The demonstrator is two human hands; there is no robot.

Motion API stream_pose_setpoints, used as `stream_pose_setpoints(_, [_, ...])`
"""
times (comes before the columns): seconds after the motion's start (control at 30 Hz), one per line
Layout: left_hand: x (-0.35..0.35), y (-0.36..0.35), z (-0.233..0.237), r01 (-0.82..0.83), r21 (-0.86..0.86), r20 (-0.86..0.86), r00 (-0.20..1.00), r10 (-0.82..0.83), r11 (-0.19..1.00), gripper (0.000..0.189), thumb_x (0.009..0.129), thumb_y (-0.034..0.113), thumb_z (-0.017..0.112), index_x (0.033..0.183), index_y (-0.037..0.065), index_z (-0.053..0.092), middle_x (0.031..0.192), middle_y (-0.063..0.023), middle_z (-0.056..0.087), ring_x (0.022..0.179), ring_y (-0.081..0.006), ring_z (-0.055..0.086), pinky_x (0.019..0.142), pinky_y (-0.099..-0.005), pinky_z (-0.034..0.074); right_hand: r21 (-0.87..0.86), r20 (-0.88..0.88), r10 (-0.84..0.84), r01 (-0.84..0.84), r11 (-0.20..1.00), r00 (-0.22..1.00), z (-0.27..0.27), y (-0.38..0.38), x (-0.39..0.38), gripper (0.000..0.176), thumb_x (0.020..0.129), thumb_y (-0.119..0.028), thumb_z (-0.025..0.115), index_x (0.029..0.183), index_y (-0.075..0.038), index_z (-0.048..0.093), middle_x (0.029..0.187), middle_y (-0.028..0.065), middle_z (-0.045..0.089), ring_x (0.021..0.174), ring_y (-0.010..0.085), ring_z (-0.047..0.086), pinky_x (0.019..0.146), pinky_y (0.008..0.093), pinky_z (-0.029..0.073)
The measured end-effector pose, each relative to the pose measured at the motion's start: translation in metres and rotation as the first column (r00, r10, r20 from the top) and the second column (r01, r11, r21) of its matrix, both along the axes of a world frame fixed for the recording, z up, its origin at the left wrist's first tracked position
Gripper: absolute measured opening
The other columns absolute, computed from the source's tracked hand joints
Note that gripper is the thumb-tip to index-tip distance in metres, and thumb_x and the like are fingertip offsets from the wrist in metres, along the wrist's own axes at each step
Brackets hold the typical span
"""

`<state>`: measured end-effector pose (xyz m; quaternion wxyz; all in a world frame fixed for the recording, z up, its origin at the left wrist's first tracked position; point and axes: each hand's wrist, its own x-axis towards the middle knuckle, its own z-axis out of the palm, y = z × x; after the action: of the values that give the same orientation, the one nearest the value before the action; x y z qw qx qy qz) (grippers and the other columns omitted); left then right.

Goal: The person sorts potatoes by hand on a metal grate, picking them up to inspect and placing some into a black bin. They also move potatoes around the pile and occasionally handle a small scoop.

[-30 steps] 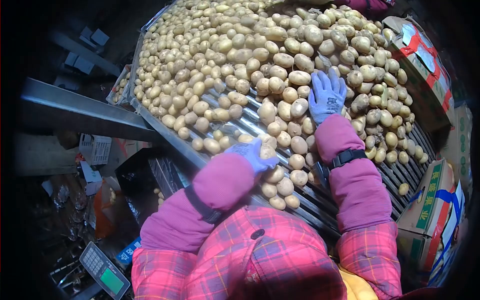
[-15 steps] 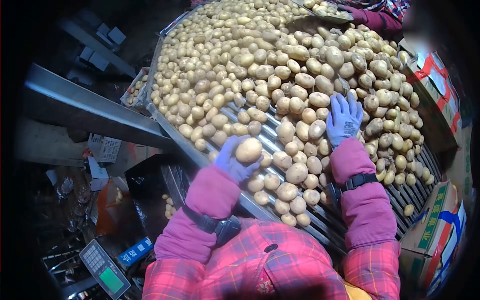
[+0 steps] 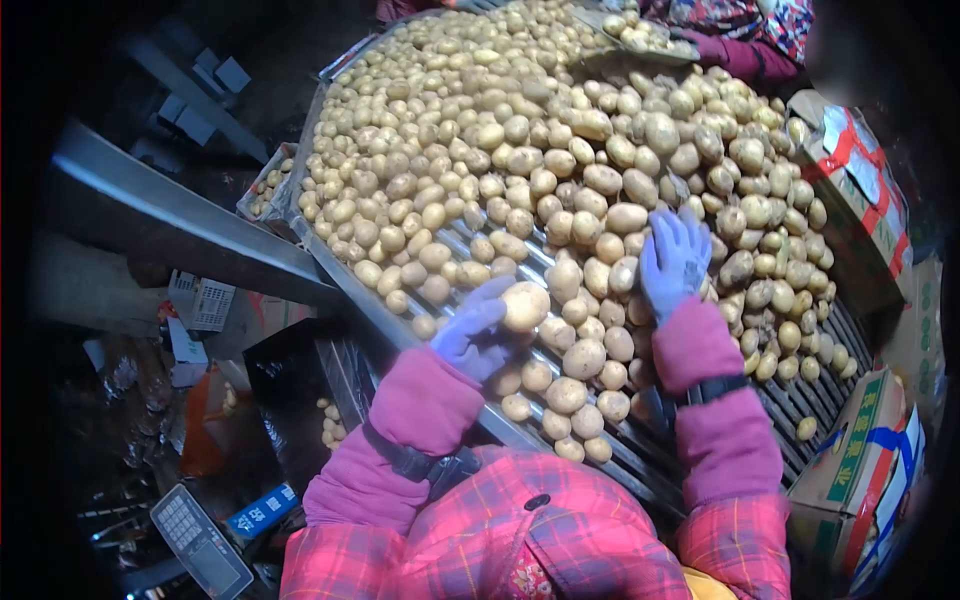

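Note:
My left hand (image 3: 472, 332), in a light purple glove, is at the near left edge of the sorting rack (image 3: 640, 455). A large pale potato (image 3: 526, 306) sits at its fingertips, between fingers and thumb. My right hand (image 3: 677, 262), gloved alike, rests palm down on the potato heap (image 3: 450, 130) with its fingers stretched out. Several bigger potatoes (image 3: 584, 359) lie on the metal bars between my two hands. What is under the right palm is hidden.
Across the heap, another person's sleeve (image 3: 745, 55) reaches toward a scoop (image 3: 640, 45) of potatoes. Taped cartons (image 3: 850, 470) stand on the right. A steel beam (image 3: 180, 215) runs along the left, with a digital scale (image 3: 202, 540) and a blue box (image 3: 263, 510) below.
My left hand has shifted slightly right, and the potato now sits further out at its fingertips. My right hand has drawn a little nearer. The scale's green display has gone dark.

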<state>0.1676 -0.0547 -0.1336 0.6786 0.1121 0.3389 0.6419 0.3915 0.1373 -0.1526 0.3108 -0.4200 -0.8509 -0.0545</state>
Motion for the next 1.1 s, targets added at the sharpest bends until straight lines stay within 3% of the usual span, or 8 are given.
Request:
stream_pose_setpoints(0.23, [0.009,-0.005,0.014,-0.058,-0.144,-0.233,0.972,0.023,0.988,0.041,0.094,0.029,0.057,0.127,0.006,0.047,0.109,-0.0063,0.06,0.089,-0.0159,0.061,0.067,-0.0239,0.051,-0.529,-0.663,0.259,-0.684,0.503,0.703,0.019,-0.119,-0.056,0.048,0.087,-0.017,0.064,0.129,0.001,0.05,0.115,0.0159,0.061,0.105,0.0283,0.058,0.092,0.0389,0.047])
stream_pose_setpoints(0.37, [-0.035,-0.011,-0.051,0.347,0.089,0.242,0.902,-0.358,0.934,0.041,0.099,0.032,0.047,0.13,0.005,0.045,0.112,-0.0095,0.061,0.094,-0.0162,0.062,0.075,-0.0263,0.053,-0.523,-0.737,-0.444,-0.846,-0.104,0.51,0.017,-0.124,-0.055,0.047,0.091,-0.023,0.062,0.129,0.0,0.05,0.11,0.0123,0.063,0.098,0.0218,0.06,0.084,0.032,0.05])
stream_pose_setpoints(0.47, [-0.005,-0.017,-0.029,0.159,0.16,-0.59,0.807,-0.035,0.974,0.048,0.099,0.037,0.042,0.134,0.004,0.041,0.12,-0.0148,0.057,0.103,-0.0223,0.06,0.085,-0.0332,0.052,-0.481,-0.532,-0.688,-0.845,-0.233,0.493,0.006,-0.121,-0.051,0.042,0.09,-0.026,0.061,0.121,0.001,0.055,0.098,0.0095,0.066,0.084,0.019,0.062,0.072,0.0291,0.052])
stream_pose_setpoints(0.53, [-0.001,-0.016,-0.034,0.254,0.207,-0.91,0.404,0.091,0.945,0.051,0.1,0.039,0.04,0.137,0.004,0.038,0.125,-0.0181,0.055,0.107,-0.0263,0.059,0.091,-0.0379,0.05,-0.718,-0.629,-0.341,-0.69,-0.092,0.699,0.025,-0.117,-0.046,0.036,0.089,-0.026,0.062,0.113,0.001,0.059,0.092,0.0096,0.066,0.08,0.0193,0.063,0.07,0.0297,0.052])
stream_pose_setpoints(0.6, [0.005,-0.016,0.006,0.102,-0.082,0.385,0.921,-0.063,0.991,0.05,0.1,0.038,0.038,0.136,0.004,0.04,0.132,-0.0205,0.05,0.11,-0.0329,0.057,0.095,-0.0462,0.047,-0.664,-0.611,0.065,-0.556,0.499,0.789,0.031,-0.106,-0.041,0.024,0.085,-0.019,0.063,0.101,0.0,0.064,0.087,0.012,0.065,0.076,0.0215,0.064,0.068,0.0308,0.051])
stream_pose_setpoints(0.73, [0.008,-0.035,0.007,-0.001,0.035,-0.247,0.969,0.01,0.999,0.036,0.094,0.009,0.053,0.129,0.003,0.047,0.13,-0.0194,0.05,0.115,-0.0351,0.055,0.095,-0.0466,0.051,-0.493,-0.45,0.042,-0.287,0.821,0.892,0.037,-0.082,0.014,0.027,0.082,-0.013,0.062,0.108,-0.003,0.063,0.086,0.0162,0.065,0.07,0.0303,0.064,0.062,0.0365,0.051])
stream_pose_setpoints(0.9, [0.011,-0.042,-0.026,-0.035,0.154,-0.493,0.864,0.107,0.987,0.032,0.09,-0.002,0.055,0.122,0.001,0.05,0.118,-0.0183,0.057,0.112,-0.0333,0.057,0.097,-0.0428,0.05,-0.352,0.163,0.368,-0.295,0.888,0.915,0.017,-0.135,-0.002,0.043,0.085,-0.035,0.057,0.118,-0.008,0.057,0.1,0.0133,0.059,0.082,0.0301,0.057,0.072,0.0429,0.044])
stream_pose_setpoints(1.1, [0.002,-0.042,-0.014,0.061,-0.203,0.086,0.995,-0.044,0.977,0.04,0.096,0.033,0.047,0.121,0.002,0.051,0.111,-0.0144,0.059,0.1,-0.0267,0.061,0.08,-0.0375,0.055,-0.516,0.293,0.374,-0.184,0.836,0.88,0.018,-0.131,-0.022,0.042,0.087,-0.038,0.053,0.117,-0.008,0.056,0.101,0.014,0.056,0.082,0.0297,0.052,0.07,0.0438,0.041])
